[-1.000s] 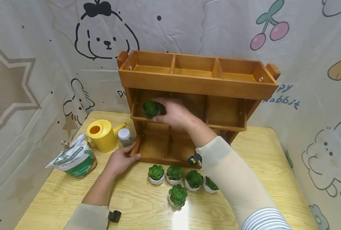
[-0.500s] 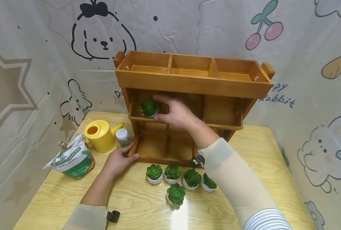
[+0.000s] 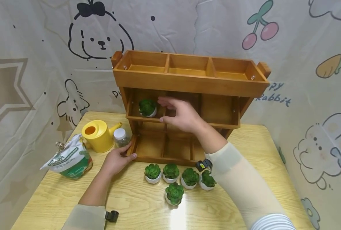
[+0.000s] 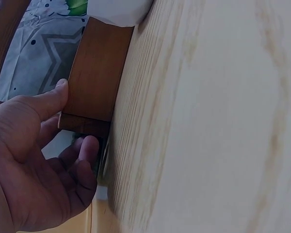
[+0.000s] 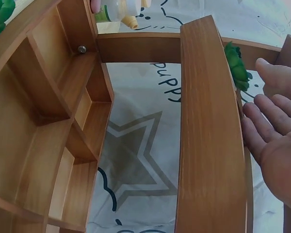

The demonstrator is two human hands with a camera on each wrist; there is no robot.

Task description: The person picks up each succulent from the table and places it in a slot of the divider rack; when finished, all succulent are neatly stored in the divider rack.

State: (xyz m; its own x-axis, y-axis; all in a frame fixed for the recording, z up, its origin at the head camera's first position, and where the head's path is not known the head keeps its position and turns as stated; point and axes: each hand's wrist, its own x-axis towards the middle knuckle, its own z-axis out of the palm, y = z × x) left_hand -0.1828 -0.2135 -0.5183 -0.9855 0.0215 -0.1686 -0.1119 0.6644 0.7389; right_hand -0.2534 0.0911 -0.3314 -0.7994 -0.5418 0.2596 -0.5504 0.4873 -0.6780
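Note:
A three-tier wooden planter shelf [image 3: 190, 80] stands at the back of the table, each tier split into compartments. One potted succulent [image 3: 147, 108], green in a white pot, sits in the left compartment of the middle tier. Just right of it my right hand [image 3: 183, 115] is apart from the plant, fingers extended and holding nothing. In the right wrist view that hand [image 5: 276, 116] is beside the shelf's front board [image 5: 211, 126]. My left hand [image 3: 117, 162] holds the bottom tier's left front corner [image 4: 85, 121], thumb on the front and fingers bent round the side.
Several potted succulents [image 3: 171, 172] stand on the table before the shelf, one nearer the front. To the left are a yellow watering can [image 3: 98, 137], a white-lidded jar [image 3: 121, 137] and a white-and-green bag [image 3: 70, 159]. A patterned cloth [image 3: 216, 25] hangs behind.
My right hand has let go of the succulent in the middle tier's left compartment and drawn away to the right. My left hand stays at the shelf corner.

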